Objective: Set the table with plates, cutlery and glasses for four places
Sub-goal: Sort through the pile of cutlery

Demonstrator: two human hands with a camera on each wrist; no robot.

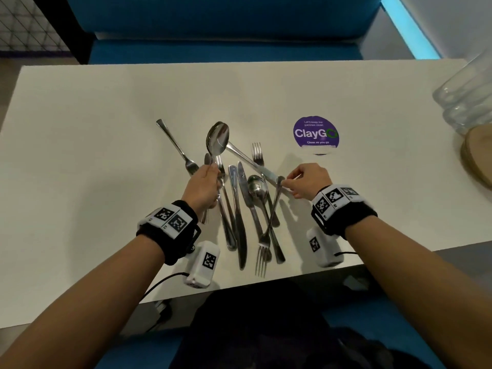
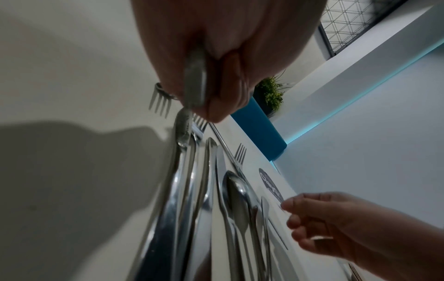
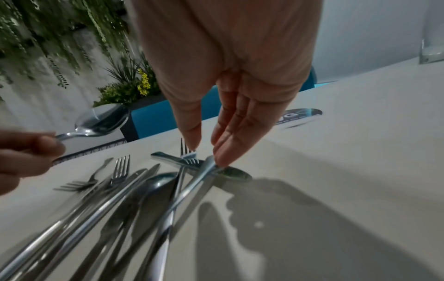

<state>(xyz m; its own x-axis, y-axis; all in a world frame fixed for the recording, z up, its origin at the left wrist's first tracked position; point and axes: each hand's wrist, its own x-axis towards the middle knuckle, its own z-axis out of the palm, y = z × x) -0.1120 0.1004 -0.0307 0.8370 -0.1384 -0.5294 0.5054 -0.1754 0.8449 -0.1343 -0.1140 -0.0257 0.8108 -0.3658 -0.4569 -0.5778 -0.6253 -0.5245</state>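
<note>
Currently: left hand point(image 1: 203, 187) is gripping a spoon point(image 1: 217, 138), holding it clear of the cutlery pile point(image 1: 241, 214) on the table point(image 1: 80, 129); right hand point(image 1: 308, 179), fingers nearly straight, is touching the handle tip of a fork point(image 1: 270, 217), probably sorting sets.

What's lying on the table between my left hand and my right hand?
Head view: loose cutlery, including a knife and a resting spoon, lies between the left hand, which grips a raised spoon, and the right hand.
</note>
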